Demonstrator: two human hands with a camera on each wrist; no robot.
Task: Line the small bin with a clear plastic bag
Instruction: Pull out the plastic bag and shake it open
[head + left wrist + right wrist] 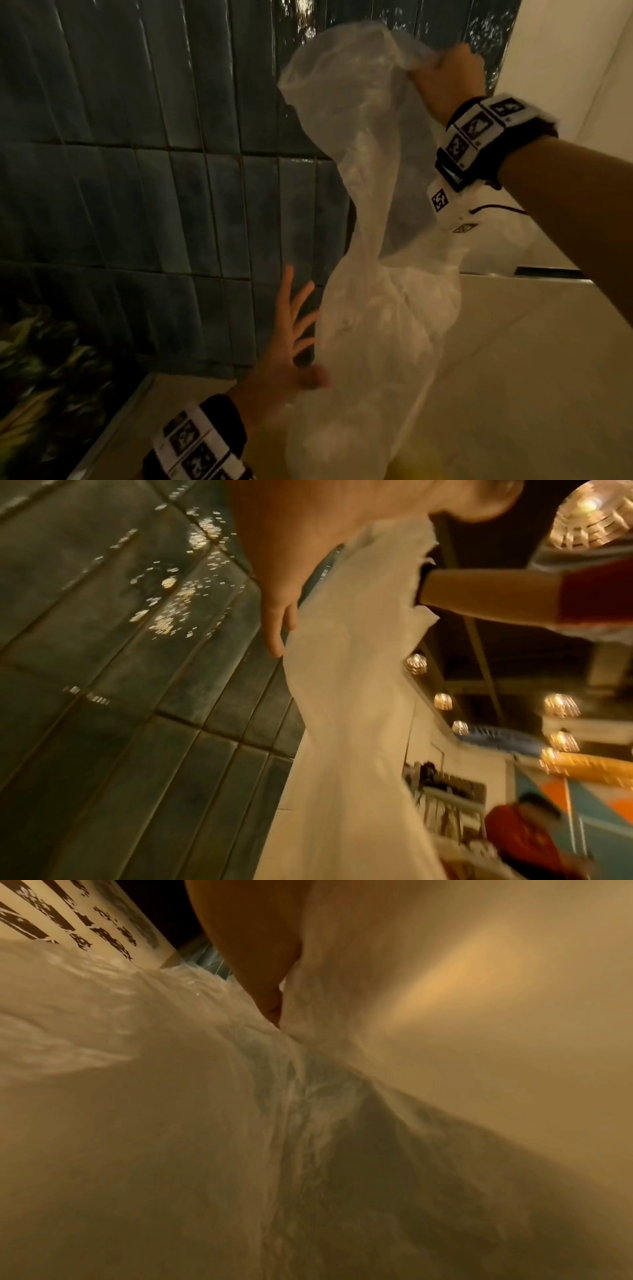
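Head looks down; wrists close — bag shared

Setting reads as a café or restaurant: glazed dark-blue wall tiles, many small hanging globe lamps under a dark ceiling, pale floor.

dim warm light | glare on wall tiles | wrist views blurred (motion smear) | edges bent
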